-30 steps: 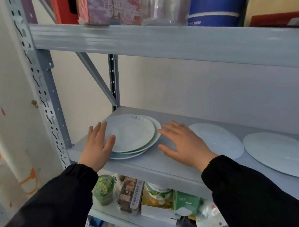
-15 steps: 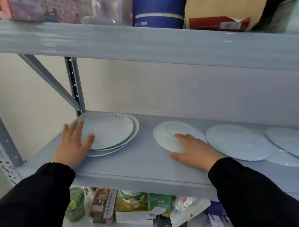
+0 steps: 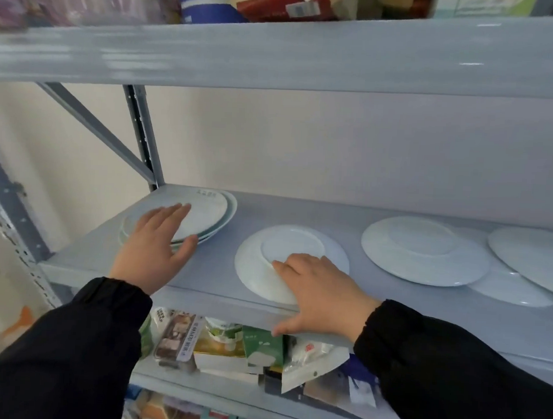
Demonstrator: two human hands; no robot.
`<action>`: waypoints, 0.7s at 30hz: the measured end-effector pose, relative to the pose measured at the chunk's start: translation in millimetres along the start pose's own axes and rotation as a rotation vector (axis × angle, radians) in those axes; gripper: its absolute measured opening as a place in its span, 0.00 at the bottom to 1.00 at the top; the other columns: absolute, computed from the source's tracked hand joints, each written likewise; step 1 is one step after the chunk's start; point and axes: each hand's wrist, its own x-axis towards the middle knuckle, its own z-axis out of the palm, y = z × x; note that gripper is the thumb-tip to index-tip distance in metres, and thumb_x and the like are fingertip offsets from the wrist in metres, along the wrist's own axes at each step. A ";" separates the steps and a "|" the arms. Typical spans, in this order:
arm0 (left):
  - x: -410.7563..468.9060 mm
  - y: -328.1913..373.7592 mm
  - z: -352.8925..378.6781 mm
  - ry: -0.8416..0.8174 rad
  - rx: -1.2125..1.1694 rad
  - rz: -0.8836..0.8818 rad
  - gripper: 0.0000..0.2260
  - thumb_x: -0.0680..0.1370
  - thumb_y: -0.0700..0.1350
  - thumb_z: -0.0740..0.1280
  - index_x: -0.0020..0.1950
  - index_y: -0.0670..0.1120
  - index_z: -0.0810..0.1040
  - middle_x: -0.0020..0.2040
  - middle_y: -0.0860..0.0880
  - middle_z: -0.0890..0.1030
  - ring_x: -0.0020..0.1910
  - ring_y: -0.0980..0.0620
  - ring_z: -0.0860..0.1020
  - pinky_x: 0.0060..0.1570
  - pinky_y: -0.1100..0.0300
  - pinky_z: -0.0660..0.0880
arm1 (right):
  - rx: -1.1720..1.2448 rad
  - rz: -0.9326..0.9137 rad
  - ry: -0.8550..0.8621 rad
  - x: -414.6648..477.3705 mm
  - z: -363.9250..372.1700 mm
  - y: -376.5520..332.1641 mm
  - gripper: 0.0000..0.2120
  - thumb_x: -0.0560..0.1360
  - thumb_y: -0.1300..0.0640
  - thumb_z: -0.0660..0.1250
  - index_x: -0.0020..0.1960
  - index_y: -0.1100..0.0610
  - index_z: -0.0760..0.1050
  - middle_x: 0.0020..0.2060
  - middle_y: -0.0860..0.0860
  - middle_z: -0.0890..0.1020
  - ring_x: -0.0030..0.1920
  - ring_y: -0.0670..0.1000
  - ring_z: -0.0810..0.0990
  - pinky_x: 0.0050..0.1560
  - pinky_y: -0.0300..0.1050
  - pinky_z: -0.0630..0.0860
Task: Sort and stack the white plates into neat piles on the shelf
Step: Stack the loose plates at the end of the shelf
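A small pile of white plates [image 3: 210, 211] sits at the left end of the grey shelf [image 3: 221, 284]. My left hand [image 3: 154, 248] lies flat on its near edge, fingers straight. An upside-down white plate [image 3: 273, 260] lies at the shelf's front edge. My right hand [image 3: 320, 293] rests on its near rim, fingers on top and thumb down over the shelf edge. Further right lie another upside-down plate [image 3: 422, 250], a plate [image 3: 533, 255] at the frame edge, and one [image 3: 512, 291] partly under both.
The upper shelf [image 3: 275, 54] hangs low over the plates and carries boxes and a blue container [image 3: 204, 11]. A grey upright [image 3: 144, 134] and diagonal brace stand behind the pile. Packaged food [image 3: 231, 343] fills the shelf below.
My right hand has drawn the upside-down plate toward the shelf's front edge, thumb now over the edge. My left hand slid further onto the pile. The view shifted right and closer.
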 end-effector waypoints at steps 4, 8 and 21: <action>-16.7 29.6 3.8 -0.002 0.010 -0.031 0.28 0.78 0.58 0.57 0.77 0.50 0.66 0.74 0.47 0.70 0.74 0.45 0.62 0.73 0.50 0.58 | -0.063 -0.106 0.143 -11.5 4.8 -0.5 0.37 0.72 0.37 0.68 0.72 0.57 0.65 0.60 0.53 0.72 0.56 0.57 0.73 0.55 0.53 0.74; -34.1 42.4 3.3 0.003 0.006 -0.084 0.27 0.79 0.58 0.58 0.76 0.50 0.67 0.72 0.46 0.72 0.73 0.45 0.64 0.71 0.50 0.61 | -0.157 -0.250 0.229 -21.2 15.4 4.3 0.28 0.71 0.44 0.70 0.62 0.62 0.73 0.49 0.55 0.76 0.42 0.56 0.75 0.38 0.52 0.77; -24.3 -8.6 -35.7 0.095 0.015 -0.167 0.22 0.81 0.52 0.60 0.76 0.52 0.66 0.70 0.48 0.74 0.71 0.48 0.66 0.68 0.53 0.63 | 0.399 0.022 0.761 72.6 -69.6 46.5 0.17 0.80 0.64 0.59 0.67 0.59 0.75 0.55 0.58 0.81 0.54 0.57 0.77 0.51 0.41 0.68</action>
